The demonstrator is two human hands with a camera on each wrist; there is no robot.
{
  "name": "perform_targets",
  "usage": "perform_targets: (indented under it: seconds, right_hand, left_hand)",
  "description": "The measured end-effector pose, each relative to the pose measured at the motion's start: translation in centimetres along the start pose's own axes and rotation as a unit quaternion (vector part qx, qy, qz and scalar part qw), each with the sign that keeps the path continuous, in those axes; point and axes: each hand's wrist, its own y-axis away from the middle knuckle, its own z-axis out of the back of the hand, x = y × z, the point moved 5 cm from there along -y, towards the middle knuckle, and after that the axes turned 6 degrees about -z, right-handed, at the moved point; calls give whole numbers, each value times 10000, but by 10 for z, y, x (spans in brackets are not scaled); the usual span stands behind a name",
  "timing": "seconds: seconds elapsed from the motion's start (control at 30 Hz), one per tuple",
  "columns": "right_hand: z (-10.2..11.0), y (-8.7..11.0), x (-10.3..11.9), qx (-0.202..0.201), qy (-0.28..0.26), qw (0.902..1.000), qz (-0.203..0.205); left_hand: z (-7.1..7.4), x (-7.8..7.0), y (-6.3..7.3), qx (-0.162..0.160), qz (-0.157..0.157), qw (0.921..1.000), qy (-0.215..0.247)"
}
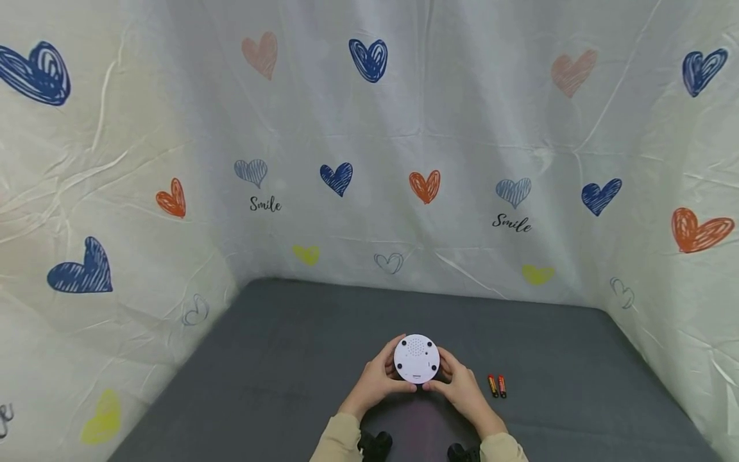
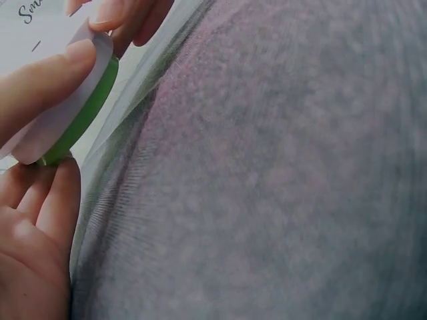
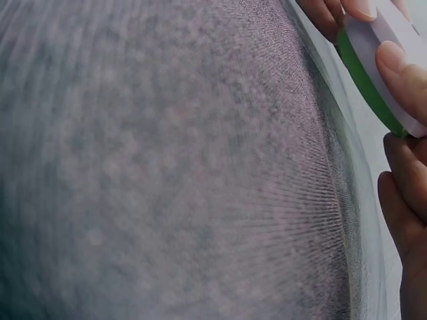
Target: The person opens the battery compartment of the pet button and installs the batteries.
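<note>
Between both hands a round white device is held up, its flat face with small dark feet and a patch of speaker-like holes turned toward the head camera. A green band runs round its edge in the left wrist view. My left hand grips its left side, thumb on the near rim and fingers behind. On the right side my right hand grips it the same way, and its thumb presses the white face in the right wrist view. What the device is cannot be told.
Two small batteries lie side by side on the dark grey table, right of the right hand. A white curtain printed with hearts surrounds the table at the back and sides.
</note>
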Motion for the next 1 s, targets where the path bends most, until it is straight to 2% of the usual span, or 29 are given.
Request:
perform_targets:
  seconds: [0.33,0.53,0.77,0.9,1.0]
  right_hand:
    - [-3,1,0,152,186,9997,-41]
    - [-3,2,0,125,528,9985,-55]
    - [3,5,-2,479,589,9969,-210]
    - [12,7,4,215,894,9957,-51]
    - [17,9,14,-167,1274,9905,498]
  left_hand:
    - [-1,4,0,71,70,9999,-23]
    - [-2,4,1,110,-45,9999,-122]
    - [-3,5,1,180,-38,9988,-454]
    - [-3,6,0,238,-23,9981,-570]
    - [-4,1,0,273,-31,9979,-578]
